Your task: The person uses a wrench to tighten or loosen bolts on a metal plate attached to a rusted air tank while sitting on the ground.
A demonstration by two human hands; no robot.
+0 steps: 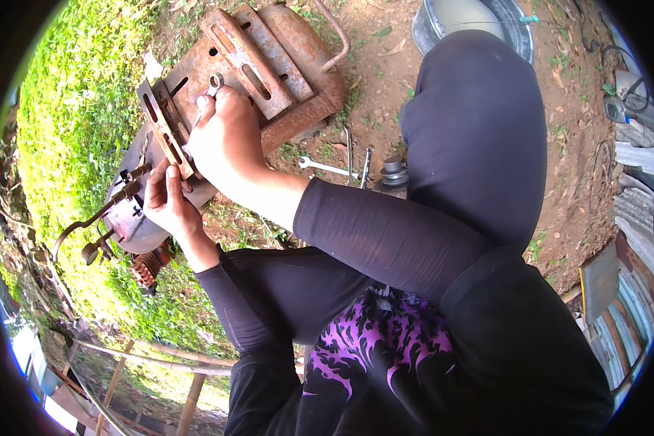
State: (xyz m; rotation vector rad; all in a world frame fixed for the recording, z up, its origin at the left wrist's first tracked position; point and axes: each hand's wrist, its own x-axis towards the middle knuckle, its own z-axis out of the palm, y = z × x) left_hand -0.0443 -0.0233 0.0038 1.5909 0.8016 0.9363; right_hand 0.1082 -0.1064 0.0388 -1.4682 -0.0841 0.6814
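My right hand (229,138) is closed around a wrench, its ring end (216,81) sticking out past my fingers. It works over a rusty metal plate (189,76) fixed on top of a rusty tank (294,43). Just left of that hand lies a slotted metal rail (163,127). At the rail's near end, my left hand (171,203) has thumb and fingers pinched together; whatever is between them is too small to make out. A second pair of slotted rails (243,62) sits further right on the plate. My right palm hides part of the plate.
On the dirt right of the tank lie an open-end wrench (330,168), two more slim tools (367,166) and a grooved pulley (394,173). A metal bucket (519,40) stands beyond my bent knee (479,116). Pipe fittings (127,189) jut from the tank's left end. Corrugated sheets (636,291) lie far right.
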